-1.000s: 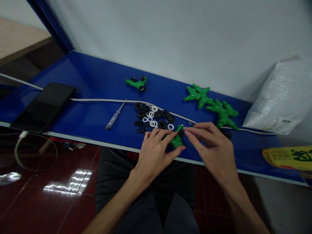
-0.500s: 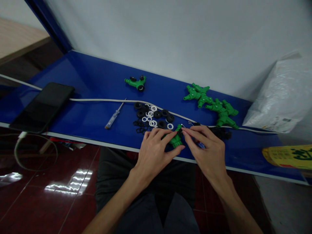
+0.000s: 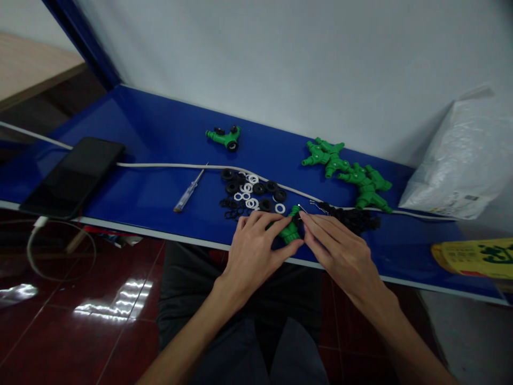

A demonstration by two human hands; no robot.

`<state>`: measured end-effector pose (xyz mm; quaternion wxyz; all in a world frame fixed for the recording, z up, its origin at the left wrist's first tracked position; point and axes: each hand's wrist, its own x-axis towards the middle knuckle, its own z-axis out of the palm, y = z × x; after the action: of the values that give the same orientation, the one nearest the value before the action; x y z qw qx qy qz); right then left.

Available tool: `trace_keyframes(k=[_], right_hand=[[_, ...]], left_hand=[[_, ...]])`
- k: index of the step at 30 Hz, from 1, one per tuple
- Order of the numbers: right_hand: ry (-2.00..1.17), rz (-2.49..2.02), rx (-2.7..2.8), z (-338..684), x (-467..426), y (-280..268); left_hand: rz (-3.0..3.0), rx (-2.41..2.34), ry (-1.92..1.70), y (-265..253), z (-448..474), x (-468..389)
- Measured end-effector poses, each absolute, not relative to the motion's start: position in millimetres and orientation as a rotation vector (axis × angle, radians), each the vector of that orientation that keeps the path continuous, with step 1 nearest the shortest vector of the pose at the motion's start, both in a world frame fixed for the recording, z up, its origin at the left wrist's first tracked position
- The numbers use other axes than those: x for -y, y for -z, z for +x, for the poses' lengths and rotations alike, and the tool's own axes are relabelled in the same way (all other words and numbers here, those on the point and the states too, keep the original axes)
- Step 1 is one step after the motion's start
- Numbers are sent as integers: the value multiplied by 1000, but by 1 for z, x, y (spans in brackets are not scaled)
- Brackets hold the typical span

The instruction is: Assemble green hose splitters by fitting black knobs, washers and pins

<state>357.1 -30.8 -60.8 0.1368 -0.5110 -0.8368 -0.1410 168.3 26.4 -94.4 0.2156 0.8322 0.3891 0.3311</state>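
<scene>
My left hand is closed around a green plastic hose splitter, pinning it on the blue table near the front edge. A black part shows on the splitter's right side. My right hand pinches a thin shiny metal piece that looks like a screw, right beside the splitter; most of it is hidden by the fingers. Loose screws and a pile of small black parts lie just beyond my right hand. White washers and black rubber rings lie past my left hand.
A clear-handled screwdriver and a phone lie to the left. A white cable crosses the blue table. Farther back are a splitter with black fittings and several green splitters. A plastic-wrapped package and yellow packet stand right.
My right hand has turned slightly, its fingers now closer together, and more of the black pile shows. The left hand and the splitter stay almost where they were.
</scene>
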Motion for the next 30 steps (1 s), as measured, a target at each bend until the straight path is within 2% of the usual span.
trace_keyframes(k=[12, 19, 23, 30], right_hand=[[39, -1549, 2232, 358, 30, 60], [-43, -1564, 2102, 352, 30, 62], [-30, -1593, 2068, 358, 31, 57], [272, -1935, 1973, 388, 42, 64]], left_hand=[[2319, -1078, -913, 95, 168, -27], [2311, -1077, -915, 96, 169, -27], [2303, -1081, -908, 94, 169, -27], [2243, -1103, -856, 92, 167, -27]])
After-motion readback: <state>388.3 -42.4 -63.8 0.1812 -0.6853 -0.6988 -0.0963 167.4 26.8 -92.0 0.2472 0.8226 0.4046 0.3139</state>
